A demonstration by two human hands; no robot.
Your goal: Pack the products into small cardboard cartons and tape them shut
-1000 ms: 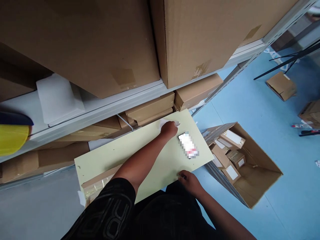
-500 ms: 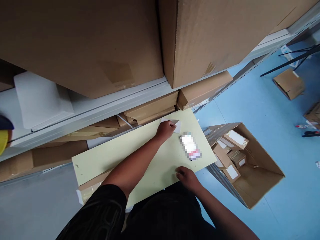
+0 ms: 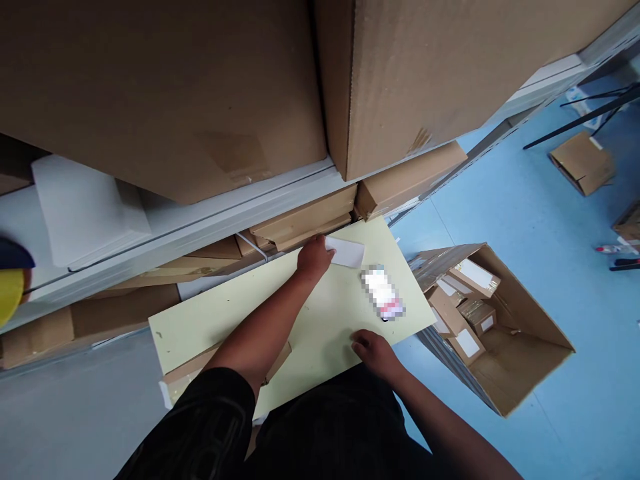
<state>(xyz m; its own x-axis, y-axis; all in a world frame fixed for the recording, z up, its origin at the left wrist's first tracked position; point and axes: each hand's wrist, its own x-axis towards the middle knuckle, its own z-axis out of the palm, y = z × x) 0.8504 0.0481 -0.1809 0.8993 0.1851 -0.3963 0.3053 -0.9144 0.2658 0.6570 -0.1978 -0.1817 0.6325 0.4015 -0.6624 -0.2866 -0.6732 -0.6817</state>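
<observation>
1. Beside grey shelving [image 3: 225, 217], a pale tabletop [image 3: 323, 320]; white paper slip [image 3: 349, 253] near its far-right corner.
2. I see left hand [image 3: 315, 259] pinching the slip's left end, right hand [image 3: 375, 353] curled, grip unclear.
3. Probably light, bendable; edges suit holding.

The left hand [image 3: 314, 259] pinches, arm [image 3: 267, 323] outstretched; the right hand [image 3: 375, 355] curls loosely.

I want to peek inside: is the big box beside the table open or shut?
Open. Nothing covers the big box, and small boxes with white labels show inside.
</observation>
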